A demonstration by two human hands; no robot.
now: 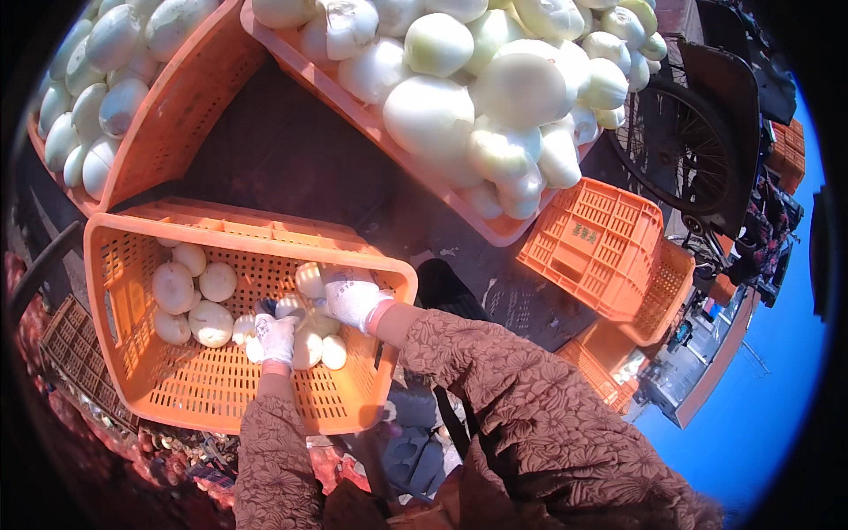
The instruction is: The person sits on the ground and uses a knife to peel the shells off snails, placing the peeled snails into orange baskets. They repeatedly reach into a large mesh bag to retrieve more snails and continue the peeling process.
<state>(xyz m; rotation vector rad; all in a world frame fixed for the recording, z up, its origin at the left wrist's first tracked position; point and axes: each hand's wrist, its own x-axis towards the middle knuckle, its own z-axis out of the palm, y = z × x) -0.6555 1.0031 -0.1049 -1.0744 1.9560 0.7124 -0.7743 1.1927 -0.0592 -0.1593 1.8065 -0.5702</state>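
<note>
Both my hands wear white gloves and reach into an orange perforated plastic crate (252,248) that holds several peeled onions (211,324). My left hand (277,338) is around a peeled onion (290,307) near the middle of the crate, its fingers partly hidden behind it. Close by on the right, my right hand (354,298) bends down among the onions, beside a pale onion (309,279). Its fingertips are mostly hidden, so its grip does not show. Other onions (334,352) lie below the hands on the slotted side.
A heaped orange crate of peeled onions (429,122) stands ahead, another full crate (126,132) at upper left. Orange crates (589,245) are stacked at right, near a spoked cart wheel (672,149). Red mesh sacks (79,430) and a brown crate (83,361) lie at left.
</note>
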